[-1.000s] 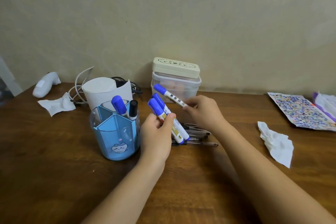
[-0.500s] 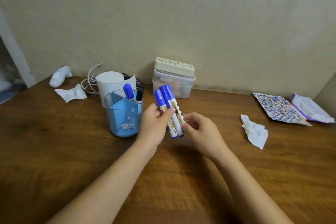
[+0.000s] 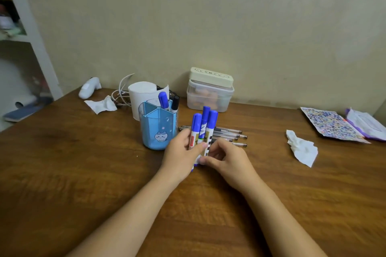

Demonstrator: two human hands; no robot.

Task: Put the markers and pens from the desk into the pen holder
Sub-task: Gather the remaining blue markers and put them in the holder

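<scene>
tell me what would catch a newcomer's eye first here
Three blue-capped markers stand upright in a bunch at the middle of the desk, held in the left hand with the right hand steadying their lower ends. Just left of them is a blue pen holder with two markers already in it, and behind the hands a row of pens lies flat on the wood.

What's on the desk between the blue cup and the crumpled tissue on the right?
In the head view, between the pen holder and the crumpled tissue lies a pile of pens, with bare wood after them.
</scene>
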